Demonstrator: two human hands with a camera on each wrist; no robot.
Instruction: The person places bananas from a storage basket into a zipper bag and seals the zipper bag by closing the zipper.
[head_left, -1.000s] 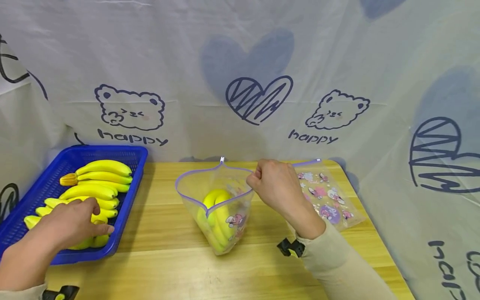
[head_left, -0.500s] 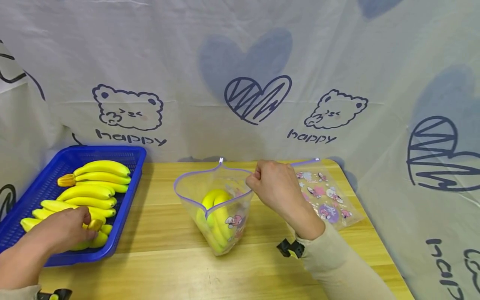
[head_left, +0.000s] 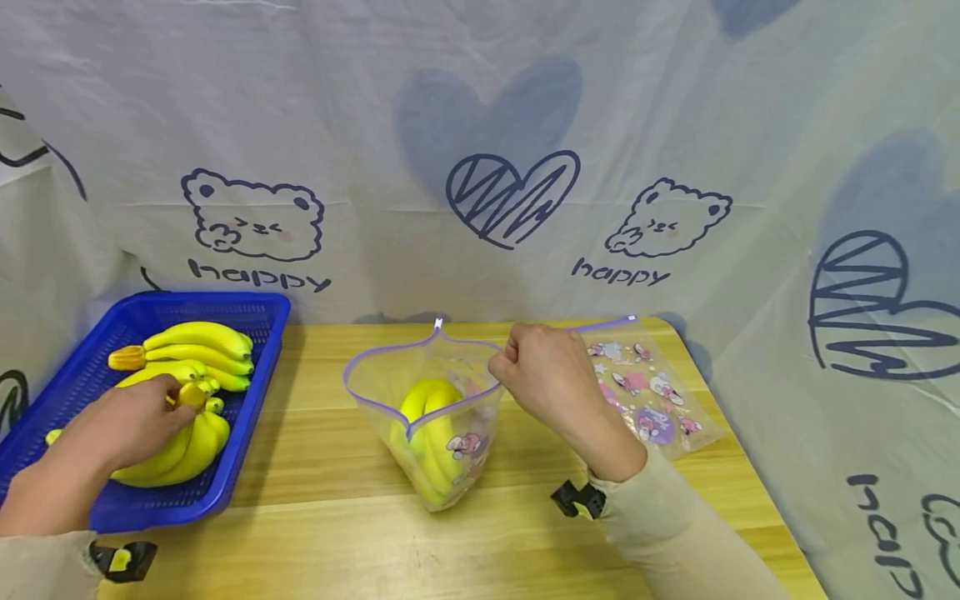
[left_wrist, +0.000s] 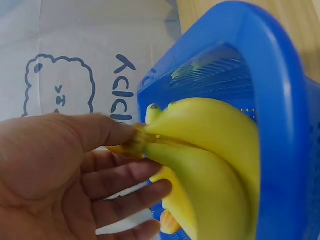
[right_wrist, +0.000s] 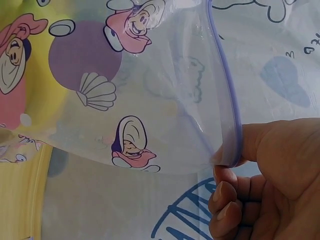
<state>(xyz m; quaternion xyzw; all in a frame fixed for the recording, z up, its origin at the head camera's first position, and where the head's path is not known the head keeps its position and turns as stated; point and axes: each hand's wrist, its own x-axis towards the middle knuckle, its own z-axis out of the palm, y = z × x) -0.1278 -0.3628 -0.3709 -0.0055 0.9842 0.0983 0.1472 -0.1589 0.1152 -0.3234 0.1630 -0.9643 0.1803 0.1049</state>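
My left hand [head_left: 131,421] pinches the brown stem end of a bunch of bananas [left_wrist: 205,165], thumb on one side and fingers on the other. That bunch hangs tilted within the blue basket [head_left: 258,408], its lower part near the basket's front end. At the middle of the table, my right hand [head_left: 551,383] pinches the right corner of a clear zip bag [head_left: 480,417] by its purple zip edge. The bag's mouth gapes wide, and another bunch of bananas [head_left: 427,433] sits inside it. In the right wrist view, pink cartoon prints cover the bag's side.
Another bunch of bananas [head_left: 198,346] lies at the back of the basket. A flat printed zip bag [head_left: 660,392] lies on the wooden table [head_left: 315,533] at the right, partly behind my right forearm. A printed cloth [head_left: 375,125] hangs behind the table.
My left hand has closed on the banana stem and raised the bunch, tipping it upright in the basket. My right hand keeps its hold on the bag corner.
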